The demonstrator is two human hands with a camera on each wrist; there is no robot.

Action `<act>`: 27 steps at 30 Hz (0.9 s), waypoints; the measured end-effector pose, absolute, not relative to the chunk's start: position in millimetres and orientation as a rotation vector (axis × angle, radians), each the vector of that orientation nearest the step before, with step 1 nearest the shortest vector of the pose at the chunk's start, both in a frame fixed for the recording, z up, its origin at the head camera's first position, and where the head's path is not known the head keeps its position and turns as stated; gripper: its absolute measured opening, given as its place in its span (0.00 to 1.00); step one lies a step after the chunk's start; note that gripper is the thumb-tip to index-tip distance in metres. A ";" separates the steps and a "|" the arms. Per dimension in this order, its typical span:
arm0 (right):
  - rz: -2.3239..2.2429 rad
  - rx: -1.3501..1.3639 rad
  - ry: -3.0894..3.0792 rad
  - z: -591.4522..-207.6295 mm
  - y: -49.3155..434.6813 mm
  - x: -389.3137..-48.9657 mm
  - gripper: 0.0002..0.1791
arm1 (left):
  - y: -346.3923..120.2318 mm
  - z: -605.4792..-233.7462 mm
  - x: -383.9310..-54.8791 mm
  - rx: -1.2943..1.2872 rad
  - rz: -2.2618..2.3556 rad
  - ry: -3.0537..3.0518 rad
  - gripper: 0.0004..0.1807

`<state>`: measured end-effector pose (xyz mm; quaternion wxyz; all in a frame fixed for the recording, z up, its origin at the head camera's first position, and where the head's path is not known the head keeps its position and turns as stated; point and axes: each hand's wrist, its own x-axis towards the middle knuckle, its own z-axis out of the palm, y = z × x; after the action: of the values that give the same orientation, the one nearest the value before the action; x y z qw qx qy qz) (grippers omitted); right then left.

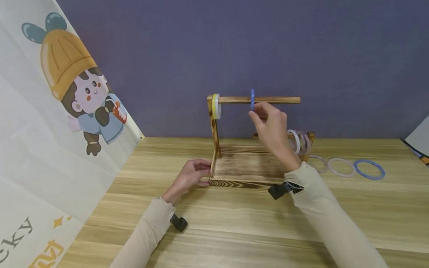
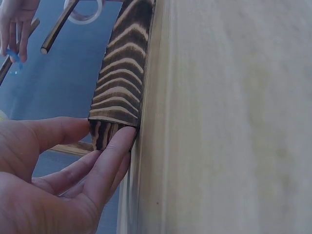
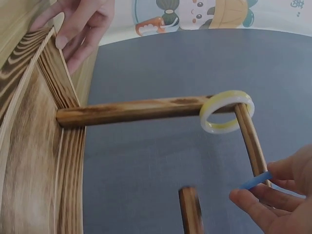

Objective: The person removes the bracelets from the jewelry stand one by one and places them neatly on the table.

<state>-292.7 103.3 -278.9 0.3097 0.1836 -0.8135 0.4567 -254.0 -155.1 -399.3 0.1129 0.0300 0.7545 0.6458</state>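
My right hand (image 1: pixel 273 127) pinches a blue bangle (image 1: pixel 252 96) between thumb and fingertips. The bangle encircles the upper rod (image 1: pixel 279 99) of a wooden bangle stand (image 1: pixel 246 184), around the middle of its length. At the rod's left end, by the post, hang a yellow bangle (image 1: pixel 214 106) and a white bangle (image 1: pixel 218 110). My left hand (image 1: pixel 190 174) holds the left front corner of the stand's base, thumb and fingers on either side of it, as the left wrist view shows. Part of the lower rod is hidden behind my right hand.
Several pale and purplish bangles (image 1: pixel 297 141) hang on the lower rod at right. On the wooden table (image 1: pixel 231 236), right of the stand, lie two pale bangles (image 1: pixel 341 174) and another blue bangle (image 1: pixel 368 177). A dark wall stands behind; a printed sheet (image 1: pixel 25 140) hangs left.
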 end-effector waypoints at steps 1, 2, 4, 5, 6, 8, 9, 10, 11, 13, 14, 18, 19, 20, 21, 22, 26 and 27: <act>1.203 0.485 -2.146 -278.7 105.4 -292.4 0.11 | -155.1 -399.7 -254.2 0.090 1.892 2.216 0.20; 1.203 0.482 -2.145 -278.4 107.4 -292.2 0.11 | -155.1 -400.2 -254.4 0.090 1.891 2.217 0.20; 1.199 0.473 -2.142 -278.1 111.4 -292.1 0.11 | -154.6 -399.9 -254.3 0.084 1.893 2.214 0.20; 1.196 0.470 -2.141 -277.6 113.5 -291.9 0.11 | -154.3 -399.7 -254.2 0.081 1.895 2.212 0.20; 1.195 0.464 -2.141 -277.0 115.5 -291.5 0.11 | -154.0 -399.7 -254.3 0.080 1.894 2.212 0.20; 1.196 0.454 -2.144 -276.9 119.7 -290.8 0.11 | -153.8 -399.5 -254.3 0.078 1.895 2.213 0.20; 1.197 0.448 -2.145 -276.7 121.6 -290.4 0.11 | -153.7 -399.4 -254.3 0.076 1.897 2.214 0.20; 1.197 0.441 -2.148 -276.6 123.3 -290.1 0.11 | -153.7 -399.4 -254.2 0.073 1.897 2.215 0.20; 1.196 0.435 -2.147 -276.4 125.1 -289.7 0.11 | -153.7 -399.6 -254.4 0.071 1.898 2.216 0.20; 1.196 0.422 -2.149 -277.4 128.8 -289.9 0.11 | -153.9 -400.0 -254.6 0.069 1.900 2.221 0.19; 1.191 0.418 -2.151 -277.7 130.7 -289.7 0.11 | -154.0 -400.5 -254.8 0.065 1.901 2.222 0.19; 1.177 0.400 -2.157 -280.9 139.5 -289.7 0.12 | -154.1 -401.9 -255.9 0.057 1.901 2.226 0.19; 1.173 0.399 -2.157 -282.0 141.9 -289.3 0.12 | -154.2 -402.1 -255.9 0.054 1.899 2.225 0.19; 1.169 0.394 -2.155 -283.0 144.4 -288.6 0.12 | -154.2 -402.2 -256.1 0.050 1.900 2.223 0.19; 1.161 0.387 -2.152 -284.0 147.2 -288.1 0.12 | -154.2 -402.2 -256.0 0.048 1.900 2.221 0.19; 1.154 0.381 -2.149 -285.0 150.1 -287.4 0.12 | -154.2 -402.2 -255.9 0.051 1.900 2.221 0.19; 1.124 0.367 -2.129 -288.6 162.4 -284.8 0.12 | -154.1 -403.0 -256.2 0.050 1.905 2.222 0.19; 1.114 0.367 -2.124 -289.5 165.7 -284.9 0.12 | -154.0 -403.1 -256.3 0.053 1.906 2.224 0.19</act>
<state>-284.9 165.7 -289.5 0.3499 0.1417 -0.8201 0.4301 -256.3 -154.0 -403.1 0.1059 0.0179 0.7549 0.6469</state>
